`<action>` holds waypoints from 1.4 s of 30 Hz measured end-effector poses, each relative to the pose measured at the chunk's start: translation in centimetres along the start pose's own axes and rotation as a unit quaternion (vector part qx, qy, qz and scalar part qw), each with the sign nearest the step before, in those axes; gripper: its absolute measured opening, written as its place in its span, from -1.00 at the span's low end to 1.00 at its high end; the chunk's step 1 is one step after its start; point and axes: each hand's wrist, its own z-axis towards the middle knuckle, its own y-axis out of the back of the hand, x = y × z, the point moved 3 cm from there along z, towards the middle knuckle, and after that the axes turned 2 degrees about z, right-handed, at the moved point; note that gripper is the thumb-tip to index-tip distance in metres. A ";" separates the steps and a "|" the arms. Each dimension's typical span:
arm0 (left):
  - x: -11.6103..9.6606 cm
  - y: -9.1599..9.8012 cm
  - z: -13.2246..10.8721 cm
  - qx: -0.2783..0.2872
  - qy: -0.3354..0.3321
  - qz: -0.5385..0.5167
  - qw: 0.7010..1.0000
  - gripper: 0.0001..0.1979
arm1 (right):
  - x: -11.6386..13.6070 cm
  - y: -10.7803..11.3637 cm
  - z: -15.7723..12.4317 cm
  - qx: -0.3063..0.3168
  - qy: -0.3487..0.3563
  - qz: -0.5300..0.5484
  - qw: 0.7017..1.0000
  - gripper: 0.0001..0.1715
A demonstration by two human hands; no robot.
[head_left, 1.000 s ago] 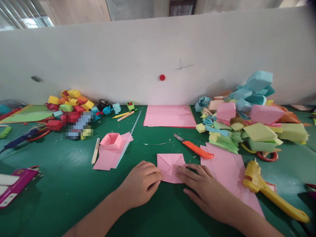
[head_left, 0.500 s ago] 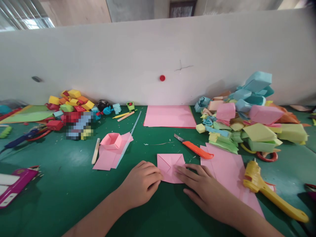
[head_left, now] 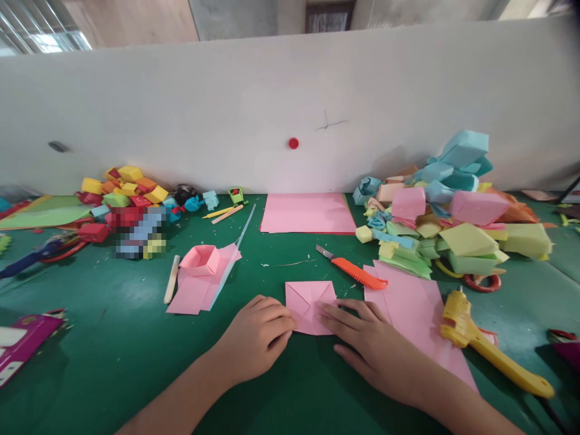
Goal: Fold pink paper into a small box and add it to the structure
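A small pink sheet of paper (head_left: 304, 296), creased and folded into a near square, lies flat on the green table. Curled at its lower left edge, the fingers of my left hand (head_left: 257, 335) are closed on the paper's side. My right hand (head_left: 371, 338) lies with fingers stretched out, their tips resting on the right part of the paper. Beyond that hand is an orange utility knife (head_left: 360, 273) with its blade out. Part of a larger pink sheet (head_left: 412, 302) is under the knife's end and beside my right forearm.
At left, a folded pink paper box (head_left: 199, 260) sits on pink pieces near a wooden stick (head_left: 171, 280). A yellow glue gun (head_left: 493, 356) lies at right. Heaps of paper boxes (head_left: 471, 241) and small blocks (head_left: 129, 187) line the white partition (head_left: 203, 115). Pink sheets (head_left: 308, 212) lie at the back.
The view has shifted slightly, moving the scene a little to the left. Both hands keep nearly the same place on the folded pink paper.
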 end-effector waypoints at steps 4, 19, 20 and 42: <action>0.0 0.0 0.0 -0.007 -0.003 -0.001 1.000 -0.80 | -0.1 0.0 0.0 0.004 0.002 0.004 1.000 -0.33; -1.0 0.4 0.2 -0.042 -0.047 -0.025 0.998 -0.80 | 1.0 0.5 0.6 -0.066 0.013 0.061 0.996 -0.57; -1.1 0.4 0.3 -0.044 -0.049 -0.027 0.997 -0.81 | 1.0 0.4 0.7 -0.079 0.018 0.069 0.994 -0.58; 0.7 -0.4 -0.3 -0.012 0.199 -0.119 0.973 -0.78 | -0.1 0.3 0.1 -0.173 -0.056 0.142 0.973 -0.70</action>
